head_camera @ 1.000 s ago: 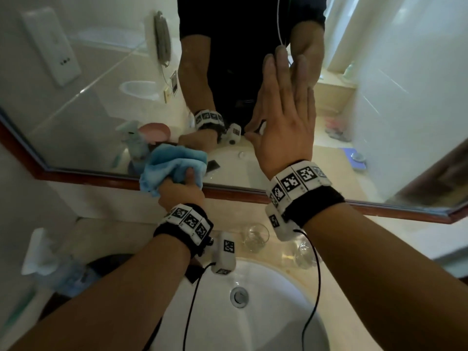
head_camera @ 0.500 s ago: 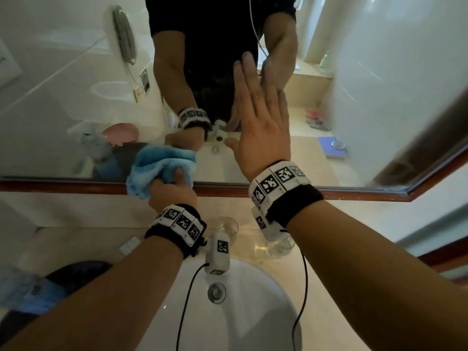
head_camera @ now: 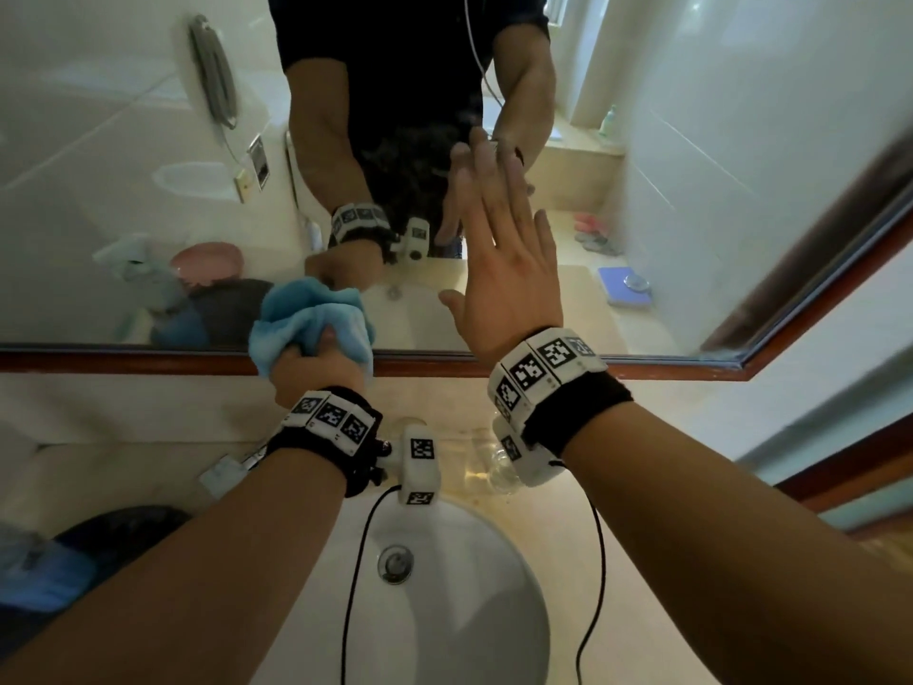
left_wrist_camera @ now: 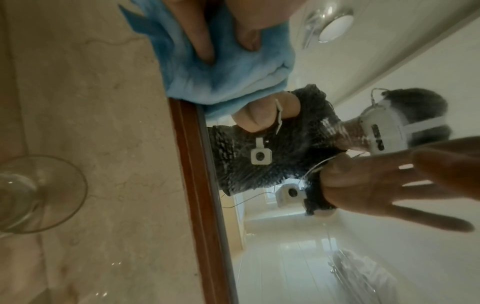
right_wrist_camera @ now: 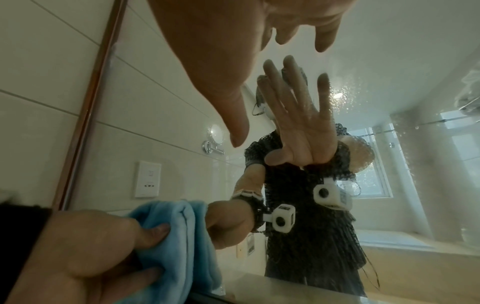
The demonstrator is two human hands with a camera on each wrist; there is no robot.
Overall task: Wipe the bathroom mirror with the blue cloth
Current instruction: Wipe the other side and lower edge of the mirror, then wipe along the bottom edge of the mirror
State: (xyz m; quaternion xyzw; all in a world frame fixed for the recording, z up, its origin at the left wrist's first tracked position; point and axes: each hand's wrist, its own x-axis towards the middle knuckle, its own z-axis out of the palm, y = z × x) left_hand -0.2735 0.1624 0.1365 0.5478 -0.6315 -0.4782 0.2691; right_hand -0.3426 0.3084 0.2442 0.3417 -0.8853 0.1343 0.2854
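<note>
The blue cloth [head_camera: 309, 318] is bunched in my left hand [head_camera: 316, 370], which grips it and presses it on the mirror [head_camera: 691, 190] at its lower edge, over the brown frame [head_camera: 148, 360]. From the left wrist, my fingers [left_wrist_camera: 197, 30] curl into the cloth [left_wrist_camera: 221, 67]. My right hand [head_camera: 499, 249] is open with straight, spread fingers, raised flat at the glass to the right of the cloth. In the right wrist view its fingertips [right_wrist_camera: 324, 41] nearly meet their reflection, and the cloth [right_wrist_camera: 179, 236] sits low left. The glass [right_wrist_camera: 389, 102] looks misted and spotted.
Below the mirror a white basin [head_camera: 469, 610] with a drain [head_camera: 395, 563] sits in the beige counter. Clear glasses [head_camera: 494, 467] stand behind it, under my right wrist. A dark object [head_camera: 123, 526] and something blue [head_camera: 34, 571] lie at the left. Black cables hang from both wrists.
The view has swung, levelling the mirror's lower edge. My left hand with the cloth has slid slightly right along that edge. The right hand stays flat at the glass.
</note>
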